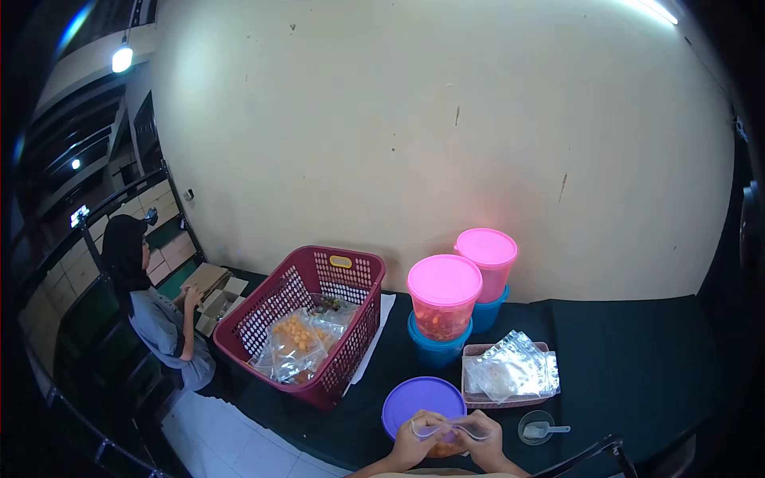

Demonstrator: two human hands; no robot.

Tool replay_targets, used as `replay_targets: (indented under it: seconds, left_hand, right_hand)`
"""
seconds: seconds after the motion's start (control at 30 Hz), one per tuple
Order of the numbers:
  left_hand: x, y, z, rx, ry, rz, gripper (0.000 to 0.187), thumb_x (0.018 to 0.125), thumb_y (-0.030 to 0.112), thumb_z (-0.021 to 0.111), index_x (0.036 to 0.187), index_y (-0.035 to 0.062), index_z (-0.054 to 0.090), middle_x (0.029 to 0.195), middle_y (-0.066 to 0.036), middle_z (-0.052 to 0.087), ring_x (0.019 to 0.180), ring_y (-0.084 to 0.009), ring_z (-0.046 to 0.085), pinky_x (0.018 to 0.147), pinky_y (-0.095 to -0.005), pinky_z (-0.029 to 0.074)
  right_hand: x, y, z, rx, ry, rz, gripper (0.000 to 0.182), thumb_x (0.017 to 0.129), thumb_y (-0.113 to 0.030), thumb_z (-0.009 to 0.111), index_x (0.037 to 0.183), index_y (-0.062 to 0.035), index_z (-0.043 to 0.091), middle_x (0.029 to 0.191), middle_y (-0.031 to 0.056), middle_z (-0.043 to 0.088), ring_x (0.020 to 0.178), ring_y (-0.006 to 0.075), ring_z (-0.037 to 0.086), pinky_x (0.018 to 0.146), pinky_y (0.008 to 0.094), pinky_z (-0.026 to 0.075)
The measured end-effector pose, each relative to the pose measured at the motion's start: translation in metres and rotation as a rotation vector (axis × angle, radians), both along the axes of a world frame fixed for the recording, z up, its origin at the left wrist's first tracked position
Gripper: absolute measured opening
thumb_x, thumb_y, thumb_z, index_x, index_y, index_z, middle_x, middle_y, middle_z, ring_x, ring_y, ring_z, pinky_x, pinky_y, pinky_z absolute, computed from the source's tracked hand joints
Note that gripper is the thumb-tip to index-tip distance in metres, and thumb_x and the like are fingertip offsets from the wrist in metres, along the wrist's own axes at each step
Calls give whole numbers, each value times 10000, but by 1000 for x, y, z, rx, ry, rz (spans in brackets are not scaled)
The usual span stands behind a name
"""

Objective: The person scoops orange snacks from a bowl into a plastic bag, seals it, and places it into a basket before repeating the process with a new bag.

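Low in the head view, a clear plastic bag (451,431) is held between both hands, its mouth spread into a wide gap. My left hand (414,442) pinches one side of the rim, and my right hand (484,440) grips the opposite side. Something orange shows in or behind the bag's lower part, between the hands. Right behind them sits a tub with a purple lid (422,402). Just right of my right hand stands a small clear bowl (529,420) with a white scoop (548,429) resting in it.
A pink tray (510,404) holds a stack of clear bags (511,366). Pink-lidded tubs (445,280) stand on blue ones near the wall. To the left, a maroon basket (343,389) contains filled bags (293,334). A person (163,319) works at a cardboard box (213,303) farther left.
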State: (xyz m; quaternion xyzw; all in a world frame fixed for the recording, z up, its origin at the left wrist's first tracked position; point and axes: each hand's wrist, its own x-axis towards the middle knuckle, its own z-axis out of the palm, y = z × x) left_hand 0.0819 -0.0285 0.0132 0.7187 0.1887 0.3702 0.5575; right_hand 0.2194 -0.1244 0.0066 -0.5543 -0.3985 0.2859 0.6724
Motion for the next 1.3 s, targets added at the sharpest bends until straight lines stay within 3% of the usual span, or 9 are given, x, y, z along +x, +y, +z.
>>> replay_targets:
  seconds: [0.07,0.23,0.4,0.5,0.67,0.83,1.0,1.3]
  left_hand:
    - [-1,-2,-1,37,-17,-7,71,805,50,697,852,30,648,956,-99,640,929,-198,592,848,-336,444]
    - [-1,-4,-6,91,-32,14,62,801,67,695,840,44,652,937,-96,659,908,-209,610,863,-356,423]
    - [-5,-8,3,434,-57,163,89,756,62,728,823,65,669,840,-57,693,805,-201,652,787,-330,405]
    - [-7,-5,3,458,-74,189,89,747,63,738,815,71,682,840,-51,701,784,-183,651,758,-316,383]
    - [-16,-3,-2,459,-41,229,86,751,94,744,817,72,693,854,-47,705,766,-168,646,751,-314,366]
    - [-18,-2,-6,423,-57,263,85,781,119,730,830,64,687,849,-52,703,757,-172,632,772,-320,366]
    - [-20,7,-6,344,-131,279,98,887,128,618,898,53,680,915,-68,699,814,-198,630,790,-325,361]
    - [-28,12,-3,293,-171,216,224,965,204,507,893,38,639,912,-93,690,865,-200,619,879,-349,343]
  right_hand:
    - [3,0,1,70,-296,-34,117,719,3,739,823,-17,688,805,84,668,801,192,601,740,302,467]
    - [2,3,-1,131,-281,-35,118,708,9,735,814,-14,688,813,100,665,802,222,588,737,319,461]
    - [-3,3,-6,161,-153,5,100,769,-74,730,804,6,680,823,98,615,818,194,561,743,314,440]
    - [0,3,-1,134,-131,11,122,786,-97,722,794,13,672,832,100,618,812,194,560,738,307,438]
    - [3,3,-1,109,30,-93,75,739,-41,722,797,-9,687,820,86,646,850,203,562,773,319,438]
    - [5,3,-5,80,8,-95,74,731,-43,729,786,-12,690,821,77,647,856,204,562,780,320,434]
    - [10,7,-10,89,22,-113,77,715,-48,742,764,-20,688,805,72,650,849,198,556,780,320,428]
    - [19,4,-7,133,-130,-172,115,711,-108,753,746,-27,679,762,62,648,814,200,539,773,330,411]
